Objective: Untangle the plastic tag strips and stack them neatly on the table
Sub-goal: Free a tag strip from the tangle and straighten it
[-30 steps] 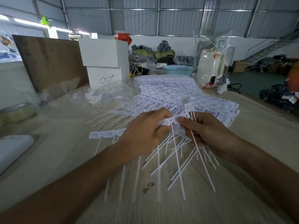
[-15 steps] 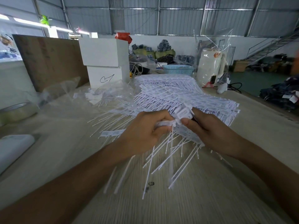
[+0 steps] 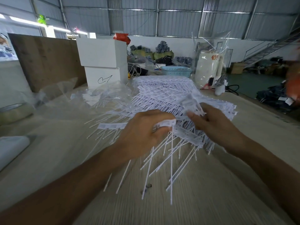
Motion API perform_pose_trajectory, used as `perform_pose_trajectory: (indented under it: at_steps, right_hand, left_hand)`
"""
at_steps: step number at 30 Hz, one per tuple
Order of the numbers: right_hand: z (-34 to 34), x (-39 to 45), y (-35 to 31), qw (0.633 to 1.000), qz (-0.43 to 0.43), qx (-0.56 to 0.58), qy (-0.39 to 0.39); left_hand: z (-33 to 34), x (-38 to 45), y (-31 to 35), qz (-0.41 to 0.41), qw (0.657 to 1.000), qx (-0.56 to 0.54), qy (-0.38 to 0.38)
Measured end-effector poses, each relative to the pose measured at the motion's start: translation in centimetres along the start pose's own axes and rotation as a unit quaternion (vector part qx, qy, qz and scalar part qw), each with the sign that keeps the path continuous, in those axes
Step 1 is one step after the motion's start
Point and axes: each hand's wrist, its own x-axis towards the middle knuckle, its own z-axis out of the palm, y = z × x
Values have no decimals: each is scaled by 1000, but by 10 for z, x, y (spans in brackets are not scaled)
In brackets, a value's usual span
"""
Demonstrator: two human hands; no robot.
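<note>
Left hand: the left hand [image 3: 142,132] is curling its fingers round the header of a white plastic tag strip [image 3: 165,123], whose thin white tails are hanging down over the pale wood-grain table [image 3: 211,200].
Right hand: the right hand [image 3: 211,125] is pinching a blurred bunch of white tag headers [image 3: 190,103] raised just above the heap; the two hands are sitting close together, not touching.
Loose strips: a tangle of strips [image 3: 170,153] is lying under and between the hands.
Stack: a large flat pile of white tag strips [image 3: 162,93] is lying just behind the hands.
Left of pile: clear plastic bags [image 3: 103,96] are resting beside it.
Behind: two stacked white cardboard boxes [image 3: 102,60] are standing near a light blue plastic basket [image 3: 176,71].
</note>
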Motion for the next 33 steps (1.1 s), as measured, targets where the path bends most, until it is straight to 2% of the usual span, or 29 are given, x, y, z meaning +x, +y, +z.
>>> perform_pose_trajectory:
  at_steps: [2,5,8,13,16,18,23,26,28,33]
  right_hand:
    - [11,-2,-8,1000,-2,15,-14]
    - [23,-7,-16,992,33,108,-48]
    - [27,-10,-22,985,64,140,-73]
    - [21,-8,-26,969,83,226,-58]
    - [15,-6,-27,955,116,271,-31]
    - [14,-6,-26,951,127,279,-43]
    - [16,-9,-25,975,76,198,-63]
    - [11,-11,-25,997,-45,59,-35]
    - [7,-13,-26,993,-112,-19,-25]
    - [7,-13,-22,987,-137,-50,-63]
  left_hand:
    - [0,0,2,2,1000,21,8]
    - [3,-1,8,1,999,19,26]
    - [7,1,14,-32,998,6,48]
    - [3,4,20,-26,999,-28,-5]
    - [-4,3,12,-29,1000,4,-11]
    - [-5,2,8,-26,999,35,-8]
    - [-4,0,3,16,996,84,-3]
    - [-5,0,5,27,998,53,1]
    - [-6,2,8,27,999,32,4]
    - [-14,3,6,-1,1000,-7,-28]
